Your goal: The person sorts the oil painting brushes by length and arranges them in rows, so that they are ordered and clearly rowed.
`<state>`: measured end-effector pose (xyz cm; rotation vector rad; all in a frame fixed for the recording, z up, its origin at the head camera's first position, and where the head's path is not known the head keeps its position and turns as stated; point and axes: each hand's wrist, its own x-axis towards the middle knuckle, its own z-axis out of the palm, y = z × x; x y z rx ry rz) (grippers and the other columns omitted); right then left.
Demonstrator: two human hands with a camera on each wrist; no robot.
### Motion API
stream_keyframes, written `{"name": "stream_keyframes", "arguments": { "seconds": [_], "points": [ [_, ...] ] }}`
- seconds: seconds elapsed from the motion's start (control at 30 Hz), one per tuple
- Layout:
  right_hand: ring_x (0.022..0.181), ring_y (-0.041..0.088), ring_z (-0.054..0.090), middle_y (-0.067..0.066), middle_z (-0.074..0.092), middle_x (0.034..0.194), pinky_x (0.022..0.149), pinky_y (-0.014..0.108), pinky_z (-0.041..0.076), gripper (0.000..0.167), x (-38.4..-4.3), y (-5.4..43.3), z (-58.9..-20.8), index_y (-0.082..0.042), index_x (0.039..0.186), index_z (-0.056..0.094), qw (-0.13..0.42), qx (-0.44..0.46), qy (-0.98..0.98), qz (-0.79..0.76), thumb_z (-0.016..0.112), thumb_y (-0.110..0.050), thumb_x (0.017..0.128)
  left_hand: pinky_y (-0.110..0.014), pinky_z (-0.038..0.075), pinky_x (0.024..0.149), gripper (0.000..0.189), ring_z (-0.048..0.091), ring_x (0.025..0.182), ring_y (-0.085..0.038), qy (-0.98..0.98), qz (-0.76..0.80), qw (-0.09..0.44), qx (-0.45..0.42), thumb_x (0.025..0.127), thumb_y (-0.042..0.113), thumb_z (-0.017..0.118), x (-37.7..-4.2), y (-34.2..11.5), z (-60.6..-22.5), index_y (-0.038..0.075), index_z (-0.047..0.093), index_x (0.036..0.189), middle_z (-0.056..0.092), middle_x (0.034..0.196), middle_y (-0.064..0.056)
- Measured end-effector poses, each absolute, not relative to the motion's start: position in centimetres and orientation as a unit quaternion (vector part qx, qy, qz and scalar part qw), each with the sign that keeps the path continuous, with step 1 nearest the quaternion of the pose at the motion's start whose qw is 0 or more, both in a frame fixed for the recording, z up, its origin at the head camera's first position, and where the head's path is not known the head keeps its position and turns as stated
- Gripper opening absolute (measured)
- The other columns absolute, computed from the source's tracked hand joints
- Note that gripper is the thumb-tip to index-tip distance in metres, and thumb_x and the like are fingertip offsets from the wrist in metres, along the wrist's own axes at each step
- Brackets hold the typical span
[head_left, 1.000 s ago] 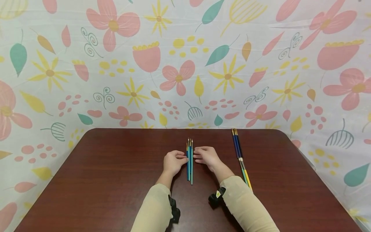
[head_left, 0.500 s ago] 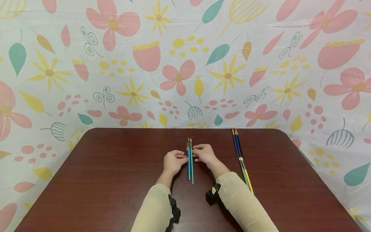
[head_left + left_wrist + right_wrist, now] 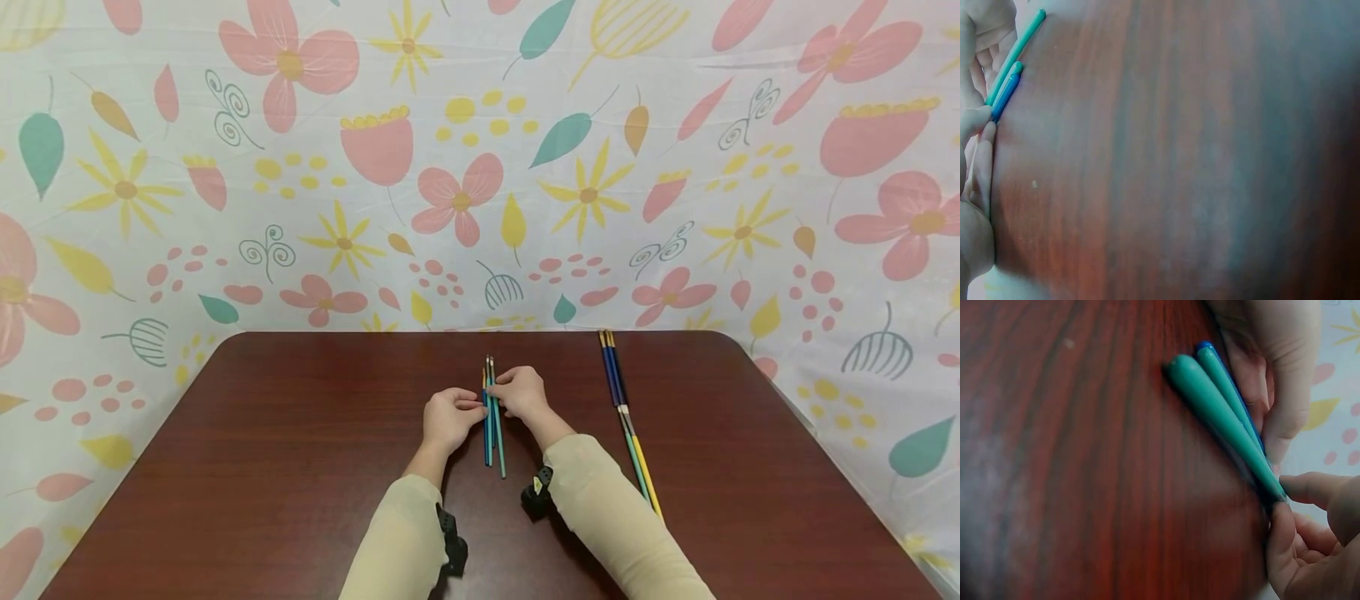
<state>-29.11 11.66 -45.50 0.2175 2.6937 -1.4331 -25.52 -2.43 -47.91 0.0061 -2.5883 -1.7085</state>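
Observation:
Several slim paintbrushes (image 3: pixel 490 442) with blue and teal handles lie side by side at mid-table, bristles pointing away. From their left, my left hand (image 3: pixel 447 421) pinches the blue and teal ones by thumb and fingertips. On the other side, my right hand (image 3: pixel 522 392) pinches the upper part of the rightmost teal paintbrush (image 3: pixel 500 454), which slants with its handle end angled right. The right wrist view shows the thumb and forefinger of that hand closed on the thin end of this teal handle (image 3: pixel 1222 419). The left wrist view catches only the handle ends (image 3: pixel 1016 56).
Toward the right, dark blue paintbrushes (image 3: pixel 613 371) lie end to end with a green paintbrush (image 3: pixel 636 458) and a yellow paintbrush (image 3: pixel 648 475), partly covered by the right sleeve. A flowered cloth (image 3: pixel 465 167) hangs behind the brown table (image 3: pixel 300 433).
My right hand has shifted left and slightly away, taking hold of the rightmost teal paintbrush. That brush's top has swung left and its handle end right. My left hand has stayed put.

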Motion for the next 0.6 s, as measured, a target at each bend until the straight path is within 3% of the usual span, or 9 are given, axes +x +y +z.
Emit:
{"name": "stream_keyframes", "arguments": {
  "seconds": [0.23, 0.6],
  "points": [
    [0.056, 0.015, 0.06, 0.012, 0.068, 0.08, 0.049, 0.026, 0.051, 0.026, -29.21, 11.59, -45.32, -0.002, 0.104, 0.069, 0.041, 0.08, 0.887, -0.454, 0.069, -0.019, 0.085, -0.034, 0.055, 0.075, 0.024, 0.07, 0.084, -0.017, -0.835, -0.551, 0.018, 0.003, 0.079, 0.02, 0.076, -25.5, -2.31, -47.83, 0.007, 0.071, 0.099, 0.075, 0.089, -0.005],
    [0.06, 0.015, 0.061, 0.011, 0.067, 0.078, 0.049, 0.025, 0.051, 0.023, -28.95, 11.96, -44.69, -0.003, 0.103, 0.069, 0.038, 0.086, 0.878, -0.47, 0.067, -0.018, 0.086, -0.034, 0.055, 0.075, 0.026, 0.07, 0.086, -0.018, -0.835, -0.549, 0.021, 0.004, 0.079, 0.021, 0.076, -25.57, -2.41, -48.04, 0.007, 0.07, 0.1, 0.074, 0.09, -0.006]
  ]
}}
